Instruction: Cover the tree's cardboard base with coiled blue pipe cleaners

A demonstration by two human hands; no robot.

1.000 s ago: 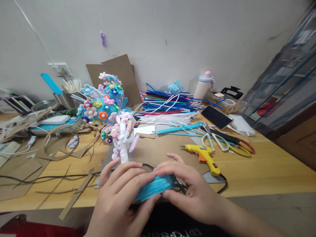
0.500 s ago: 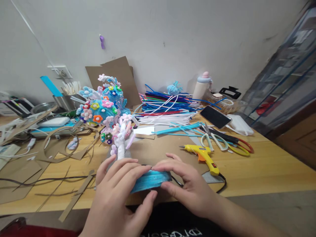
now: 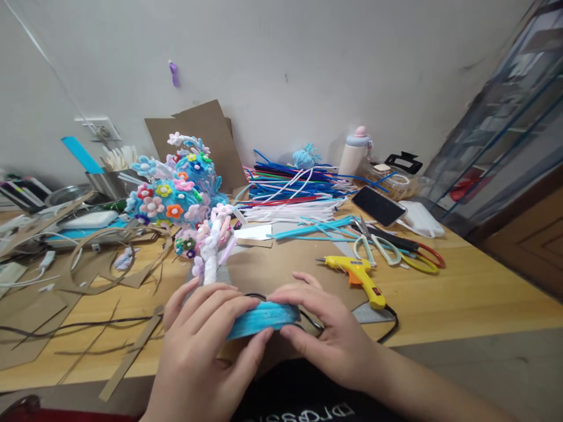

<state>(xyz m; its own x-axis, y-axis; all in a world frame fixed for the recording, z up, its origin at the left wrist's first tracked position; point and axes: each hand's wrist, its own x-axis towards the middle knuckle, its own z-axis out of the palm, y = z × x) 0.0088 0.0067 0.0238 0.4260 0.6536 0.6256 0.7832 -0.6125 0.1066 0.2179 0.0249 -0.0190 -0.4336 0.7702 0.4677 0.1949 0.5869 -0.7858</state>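
A blue fuzzy band-like piece [image 3: 266,317] is held between both hands near the table's front edge. My left hand [image 3: 211,343] has its fingers over the top and its thumb at the lower edge. My right hand [image 3: 328,328] pinches the right end between fingers and thumb. Behind my left hand stands a white-wrapped stem [image 3: 211,258] with pink and lilac flowers, next to a blue fuzzy form [image 3: 185,199] covered in colourful flowers. A yellow glue gun [image 3: 358,275] lies to the right of my right hand.
Scissors [image 3: 378,243], a phone [image 3: 379,206] and a white power bank [image 3: 422,218] lie at the right. Pipe cleaners [image 3: 299,187] are piled at the back beside a bottle [image 3: 353,153]. Cardboard rings and strips [image 3: 132,351] and cables cover the left side.
My left thumb has moved up against the lower edge of the blue piece. The whole view has shifted slightly, so the table things appear a little further left.
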